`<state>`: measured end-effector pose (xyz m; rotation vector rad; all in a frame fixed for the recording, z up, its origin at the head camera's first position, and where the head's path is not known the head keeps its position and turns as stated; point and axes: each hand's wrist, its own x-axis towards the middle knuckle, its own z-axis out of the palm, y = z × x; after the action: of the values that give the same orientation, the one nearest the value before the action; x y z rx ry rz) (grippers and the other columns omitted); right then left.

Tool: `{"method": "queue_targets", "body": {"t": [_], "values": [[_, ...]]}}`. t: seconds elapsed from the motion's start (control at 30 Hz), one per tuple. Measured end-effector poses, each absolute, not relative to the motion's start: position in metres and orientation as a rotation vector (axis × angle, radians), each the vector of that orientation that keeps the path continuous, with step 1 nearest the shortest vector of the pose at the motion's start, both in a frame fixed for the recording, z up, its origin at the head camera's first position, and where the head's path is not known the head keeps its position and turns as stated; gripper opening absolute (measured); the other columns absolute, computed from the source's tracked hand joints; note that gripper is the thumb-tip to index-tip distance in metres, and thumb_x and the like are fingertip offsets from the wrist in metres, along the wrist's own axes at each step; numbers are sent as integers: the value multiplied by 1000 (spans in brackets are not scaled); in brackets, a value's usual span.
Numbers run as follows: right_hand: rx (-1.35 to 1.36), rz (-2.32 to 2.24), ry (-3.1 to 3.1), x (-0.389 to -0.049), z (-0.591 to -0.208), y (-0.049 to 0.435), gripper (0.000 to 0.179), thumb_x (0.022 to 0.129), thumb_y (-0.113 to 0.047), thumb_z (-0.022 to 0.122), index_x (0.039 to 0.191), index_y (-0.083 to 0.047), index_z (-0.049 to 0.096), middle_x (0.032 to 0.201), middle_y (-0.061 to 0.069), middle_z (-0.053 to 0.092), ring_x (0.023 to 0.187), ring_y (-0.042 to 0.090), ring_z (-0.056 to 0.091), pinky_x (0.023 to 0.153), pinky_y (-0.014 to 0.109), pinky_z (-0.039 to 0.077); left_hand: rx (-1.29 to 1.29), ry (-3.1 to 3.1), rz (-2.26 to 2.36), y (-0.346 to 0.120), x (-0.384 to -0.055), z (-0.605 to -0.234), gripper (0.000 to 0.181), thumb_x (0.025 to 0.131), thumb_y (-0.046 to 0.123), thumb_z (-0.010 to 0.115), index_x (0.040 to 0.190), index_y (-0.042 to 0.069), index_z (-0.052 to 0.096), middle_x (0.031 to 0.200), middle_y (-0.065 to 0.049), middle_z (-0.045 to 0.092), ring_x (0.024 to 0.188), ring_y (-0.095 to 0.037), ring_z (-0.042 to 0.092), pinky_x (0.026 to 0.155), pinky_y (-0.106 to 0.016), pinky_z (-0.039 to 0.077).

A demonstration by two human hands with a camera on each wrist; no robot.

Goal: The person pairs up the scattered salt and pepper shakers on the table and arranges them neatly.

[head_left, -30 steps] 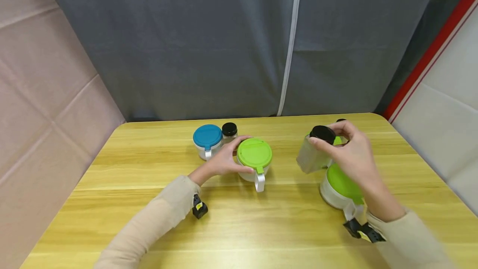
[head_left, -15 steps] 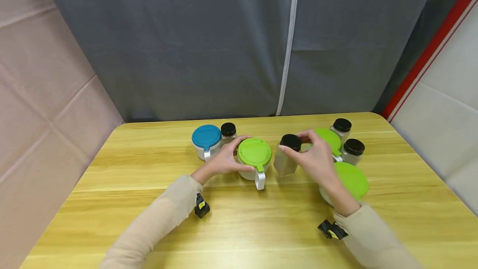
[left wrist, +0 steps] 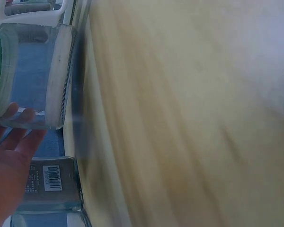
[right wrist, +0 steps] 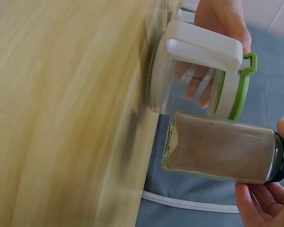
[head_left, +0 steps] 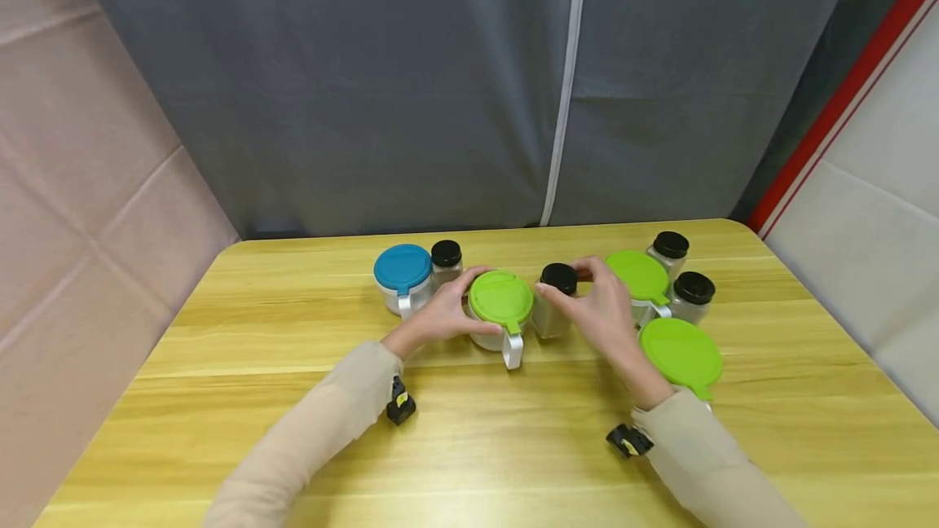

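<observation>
Since a second ago, your right hand [head_left: 605,312] has carried the clear square-sided glass jar with a black cap [head_left: 550,320] leftward, from well right of the round clear jar with a lime-green lid and white handle [head_left: 501,300] to just beside it; that round jar is the landmark.

Nearer you than the landmark, two beige sleeves [head_left: 323,406] reach over the yellow wood-grain table [head_left: 469,463], a small black device [head_left: 400,402] at each wrist. Well to the landmark's right and slightly nearer you is a second green-lidded jar [head_left: 681,353].

Your left hand [head_left: 443,312] is clamped around the landmark, its thumb on the near side. Your right thumb and fingers are clamped about the square jar's capped end, on the landmark's right; whether its base touches the table, you cannot tell.

Well right of the landmark and about level with it is a black-capped jar [head_left: 693,292]; slightly farther away come a third green-lidded jar [head_left: 637,274] and another black-capped jar [head_left: 669,247]. Left of the landmark and farther back, a round blue-lidded jar with a white handle [head_left: 403,267] sits beside a small clear jar with a black cap [head_left: 446,254]. Beyond the landmark hangs a dark grey curtain [head_left: 367,88].
</observation>
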<state>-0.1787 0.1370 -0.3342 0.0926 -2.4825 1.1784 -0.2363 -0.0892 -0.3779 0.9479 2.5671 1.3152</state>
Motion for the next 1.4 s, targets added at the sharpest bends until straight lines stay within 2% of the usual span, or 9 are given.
{"method": "queue_targets", "body": {"t": [0.4, 0.67, 0.93, 1.4], "values": [[18, 1181, -2509, -190, -343, 143, 59, 70, -43, 71, 105, 0, 53, 101, 17, 56, 94, 30, 51, 78, 42, 41, 879, 2580, 1356, -74, -242, -379, 86, 65, 28, 79, 134, 11, 30, 125, -4, 45, 108, -12, 45, 92, -31, 35], [-13, 1175, -2486, -196, -342, 144, 58, 70, -42, 71, 105, 0, 53, 100, 18, 57, 94, 30, 51, 78, 42, 41, 930, 2530, 1417, -69, -248, -379, 86, 66, 25, 78, 135, 6, 29, 124, -6, 45, 109, -14, 45, 92, -31, 35], [-58, 1202, -2476, -203, -341, 142, 56, 71, -40, 71, 105, 0, 52, 100, 17, 56, 94, 30, 51, 79, 41, 41, 916, 2511, 1441, -68, -257, -382, 85, 66, 28, 78, 134, 14, 30, 127, -3, 43, 110, -13, 44, 93, -31, 34], [-89, 1198, -2477, -210, -346, 142, 52, 73, -36, 71, 104, 1, 52, 98, 17, 56, 91, 30, 51, 77, 40, 40, 827, 2535, 1465, -61, -264, -386, 84, 66, 29, 78, 134, 18, 29, 126, -3, 42, 110, -14, 43, 94, -34, 33]]}}
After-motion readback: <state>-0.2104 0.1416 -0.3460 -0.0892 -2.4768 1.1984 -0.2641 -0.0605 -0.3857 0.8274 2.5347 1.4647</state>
